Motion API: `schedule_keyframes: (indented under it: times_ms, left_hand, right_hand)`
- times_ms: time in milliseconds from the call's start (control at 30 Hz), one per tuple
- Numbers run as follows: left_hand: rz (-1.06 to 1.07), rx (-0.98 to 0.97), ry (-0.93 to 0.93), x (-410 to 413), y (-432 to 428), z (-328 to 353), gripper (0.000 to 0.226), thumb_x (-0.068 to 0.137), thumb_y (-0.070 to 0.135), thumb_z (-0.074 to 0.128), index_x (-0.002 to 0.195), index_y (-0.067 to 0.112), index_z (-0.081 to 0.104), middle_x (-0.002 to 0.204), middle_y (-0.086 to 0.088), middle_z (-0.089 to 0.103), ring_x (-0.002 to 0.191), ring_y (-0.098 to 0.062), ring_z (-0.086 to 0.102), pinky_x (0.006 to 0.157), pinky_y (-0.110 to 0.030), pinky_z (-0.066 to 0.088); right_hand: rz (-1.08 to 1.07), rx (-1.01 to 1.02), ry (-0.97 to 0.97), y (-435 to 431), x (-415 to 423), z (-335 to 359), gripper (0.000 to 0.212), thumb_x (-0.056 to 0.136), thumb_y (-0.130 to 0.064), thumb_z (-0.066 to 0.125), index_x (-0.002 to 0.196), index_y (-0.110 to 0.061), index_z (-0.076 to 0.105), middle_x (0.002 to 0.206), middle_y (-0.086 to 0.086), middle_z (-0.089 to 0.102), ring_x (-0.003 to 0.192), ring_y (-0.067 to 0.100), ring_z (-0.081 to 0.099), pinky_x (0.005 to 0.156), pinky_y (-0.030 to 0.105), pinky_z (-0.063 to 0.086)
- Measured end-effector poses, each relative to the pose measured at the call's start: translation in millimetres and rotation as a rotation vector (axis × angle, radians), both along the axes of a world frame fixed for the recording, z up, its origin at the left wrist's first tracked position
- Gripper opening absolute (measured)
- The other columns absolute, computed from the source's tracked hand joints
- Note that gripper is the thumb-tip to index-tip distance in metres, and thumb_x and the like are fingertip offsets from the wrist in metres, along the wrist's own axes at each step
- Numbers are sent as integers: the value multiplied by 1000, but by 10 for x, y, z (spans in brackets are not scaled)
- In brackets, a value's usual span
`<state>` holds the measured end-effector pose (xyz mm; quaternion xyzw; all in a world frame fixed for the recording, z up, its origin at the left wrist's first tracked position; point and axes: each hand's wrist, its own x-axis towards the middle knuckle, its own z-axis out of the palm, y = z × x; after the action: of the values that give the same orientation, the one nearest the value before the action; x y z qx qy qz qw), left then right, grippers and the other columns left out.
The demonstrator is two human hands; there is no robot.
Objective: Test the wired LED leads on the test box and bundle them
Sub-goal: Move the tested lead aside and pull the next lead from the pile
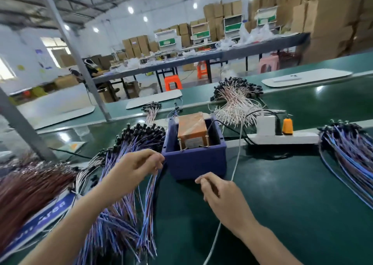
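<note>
A dark blue test box (196, 160) stands mid-table, holding an orange block (193, 130) with metal pins at its near edge. My left hand (137, 167) is just left of the box and pinches a few blue-and-purple LED leads (148, 206) that hang down from my fingers. A large pile of the same leads (129, 143) with black heads spreads out to the left. In front of the box my right hand (219, 194) hovers with its fingers curled; no lead shows in it.
A white power strip (282, 137) with a white adapter and an orange plug lies right of the box, and a white cable (235, 168) runs from it toward me. More lead piles: blue at the right (351, 155), white behind (236, 101), brown at far left (30, 186).
</note>
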<state>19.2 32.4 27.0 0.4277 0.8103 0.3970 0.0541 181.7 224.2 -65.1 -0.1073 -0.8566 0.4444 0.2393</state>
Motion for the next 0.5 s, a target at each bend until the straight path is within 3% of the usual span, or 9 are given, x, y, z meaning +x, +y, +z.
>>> schedule_keyframes:
  times_ms: [67, 100, 167, 267, 367, 500]
  left_hand:
    - [212, -23, 93, -354, -75, -42, 17, 103, 25, 55, 101, 22, 71, 84, 4, 75, 67, -9, 68, 62, -20, 52]
    - [322, -39, 126, -522, -89, -75, 18, 104, 23, 54, 103, 19, 71, 81, 2, 74, 64, -17, 66, 59, -25, 50]
    - [520, -77, 182, -818, -92, -159, 23, 105, 20, 50, 110, 9, 70, 81, -5, 71, 62, -23, 59, 57, -31, 46]
    - [702, -169, 252, -1115, -57, -274, 27, 105, 17, 46, 116, 5, 67, 102, -15, 71, 85, -28, 63, 75, -38, 50]
    - [775, -285, 245, -1262, 5, -333, 30, 105, 24, 47, 123, 5, 61, 118, -18, 66, 98, -30, 60, 84, -43, 49]
    - [798, -335, 209, -1387, 33, -339, 32, 107, 26, 41, 129, 3, 47, 119, -21, 60, 104, -37, 60, 89, -50, 50]
  right_hand:
    - [-45, 45, 5, 45, 9, -51, 23, 104, -42, 42, 99, -41, 65, 65, -4, 64, 55, 15, 58, 52, 23, 44]
    - [-60, 60, 11, 55, 23, -65, 24, 103, -44, 41, 99, -40, 64, 63, -6, 63, 54, 15, 57, 50, 21, 41]
    - [-68, 129, -3, 47, 43, -72, 25, 103, -44, 40, 100, -38, 64, 64, -19, 61, 55, 10, 56, 50, 17, 37]
    - [-43, 224, -58, 20, 48, -81, 23, 105, -41, 40, 104, -38, 63, 70, -42, 54, 62, 0, 56, 53, 15, 35]
    - [-43, 203, -73, 49, 43, -89, 23, 105, -40, 41, 105, -36, 64, 69, -44, 53, 61, -2, 56, 54, 14, 34]
    - [-61, 176, -65, 51, 42, -89, 25, 103, -43, 40, 104, -37, 65, 71, -40, 56, 64, 5, 60, 59, 15, 43]
